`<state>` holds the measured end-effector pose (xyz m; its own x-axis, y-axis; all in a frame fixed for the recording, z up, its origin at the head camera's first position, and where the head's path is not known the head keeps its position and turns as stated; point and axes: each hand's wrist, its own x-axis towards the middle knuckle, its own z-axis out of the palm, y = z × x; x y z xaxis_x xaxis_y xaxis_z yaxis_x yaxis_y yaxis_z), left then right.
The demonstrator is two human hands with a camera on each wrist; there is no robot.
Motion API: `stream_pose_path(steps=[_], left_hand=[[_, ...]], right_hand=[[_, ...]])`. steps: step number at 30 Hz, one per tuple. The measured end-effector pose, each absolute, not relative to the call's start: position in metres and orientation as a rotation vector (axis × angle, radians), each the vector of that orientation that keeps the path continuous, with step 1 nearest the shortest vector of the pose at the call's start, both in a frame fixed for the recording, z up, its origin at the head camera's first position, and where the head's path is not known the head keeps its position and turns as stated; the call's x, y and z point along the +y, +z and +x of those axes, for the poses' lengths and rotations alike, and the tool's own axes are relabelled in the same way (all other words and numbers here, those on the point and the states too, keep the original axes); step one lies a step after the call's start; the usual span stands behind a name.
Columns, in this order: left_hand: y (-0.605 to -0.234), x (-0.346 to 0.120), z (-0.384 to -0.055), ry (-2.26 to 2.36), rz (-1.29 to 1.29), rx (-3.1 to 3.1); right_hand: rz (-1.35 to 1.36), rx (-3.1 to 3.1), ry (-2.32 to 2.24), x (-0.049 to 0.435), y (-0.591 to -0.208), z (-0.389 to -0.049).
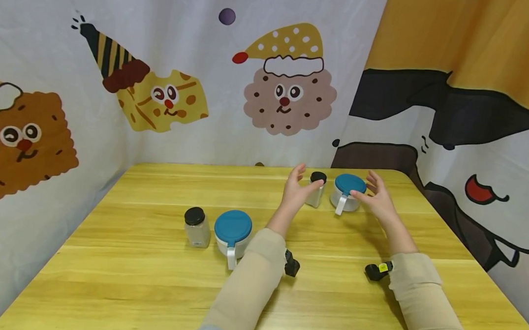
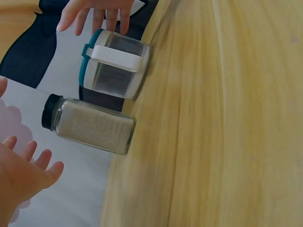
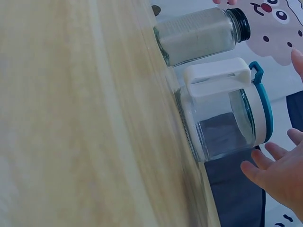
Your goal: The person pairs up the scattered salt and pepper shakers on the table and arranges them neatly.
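We see the left hand [image 1: 296, 192] and right hand [image 1: 380, 199] spread, gripping nothing, flanking a black-capped glass jar [image 1: 313, 198] and a blue-lidded glass jar [image 1: 344, 186]; both stand upright between them, the latter's white handle [image 1: 341, 206] facing us, probably for easy grasping. Whether the right hand brushes that jar, we cannot tell.

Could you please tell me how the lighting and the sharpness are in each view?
Head view: bright, printed cloth fairly crisp, pale sheen on the table; left wrist view: dimmer, lettering on the black-lidded jar too soft to read; right wrist view: also dimmer, table grain blurred.
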<state>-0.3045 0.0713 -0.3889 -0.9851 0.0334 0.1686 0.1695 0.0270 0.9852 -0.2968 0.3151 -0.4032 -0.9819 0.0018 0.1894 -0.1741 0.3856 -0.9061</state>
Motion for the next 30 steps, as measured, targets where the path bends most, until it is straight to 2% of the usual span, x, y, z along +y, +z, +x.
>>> stream_pose_path(steps=[30], left_hand=[[-0.413,0.080,-0.326,-2.105,-0.229,-2.303]], right_hand=[[0.152,-2.605,1.667,0.313,-0.414,-0.308]])
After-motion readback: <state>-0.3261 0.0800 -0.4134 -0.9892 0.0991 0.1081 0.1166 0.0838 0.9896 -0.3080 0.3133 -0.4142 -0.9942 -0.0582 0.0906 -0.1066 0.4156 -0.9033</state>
